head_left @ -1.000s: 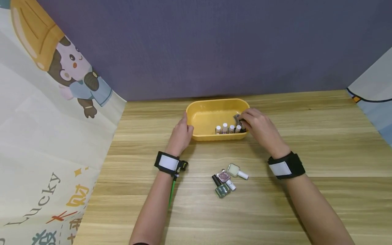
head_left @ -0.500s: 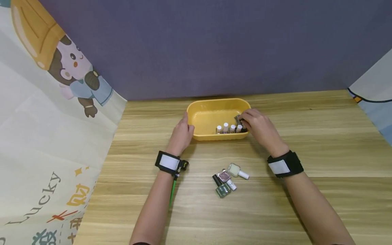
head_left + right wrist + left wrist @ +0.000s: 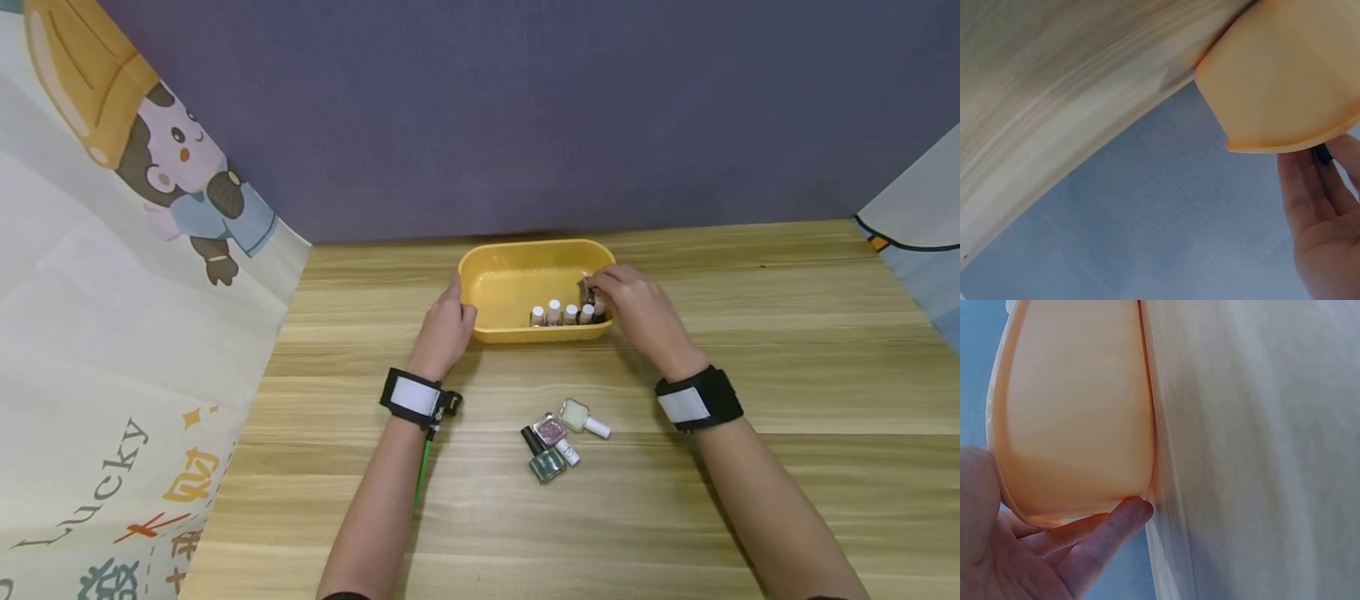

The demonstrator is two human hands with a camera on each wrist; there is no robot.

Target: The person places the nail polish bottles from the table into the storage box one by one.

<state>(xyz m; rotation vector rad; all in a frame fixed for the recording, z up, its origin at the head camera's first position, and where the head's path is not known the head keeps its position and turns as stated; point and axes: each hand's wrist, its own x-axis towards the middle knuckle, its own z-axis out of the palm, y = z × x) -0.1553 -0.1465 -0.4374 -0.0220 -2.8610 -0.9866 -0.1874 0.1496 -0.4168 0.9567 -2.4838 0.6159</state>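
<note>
A yellow plastic tray [image 3: 502, 336] stands on the wooden table against the purple back panel. My left hand [image 3: 444, 329] grips its left end, with fingers along the outer wall in the left wrist view. Inside, along the near wall, several nail polish bottles [image 3: 554, 313] with pale caps stand in a row. My right hand [image 3: 641, 312] reaches over the right end and pinches a dark nail polish bottle [image 3: 585, 290], partly hidden by the fingers. In the right wrist view a dark cap [image 3: 1322, 154] shows between the fingers below the tray rim.
In front of the tray lie a green nail polish bottle [image 3: 547, 467] with a black cap, a pink glitter one [image 3: 550, 429] and a pale cream one [image 3: 576, 414]. A printed cloth [image 3: 135, 333] borders the table on the left. Another cloth [image 3: 918, 217] hangs at the right.
Within the tray's right end, the dark bottle at my right fingertips has tilted and shifted slightly. My left hand keeps its grip on the tray, and the loose bottles lie as before.
</note>
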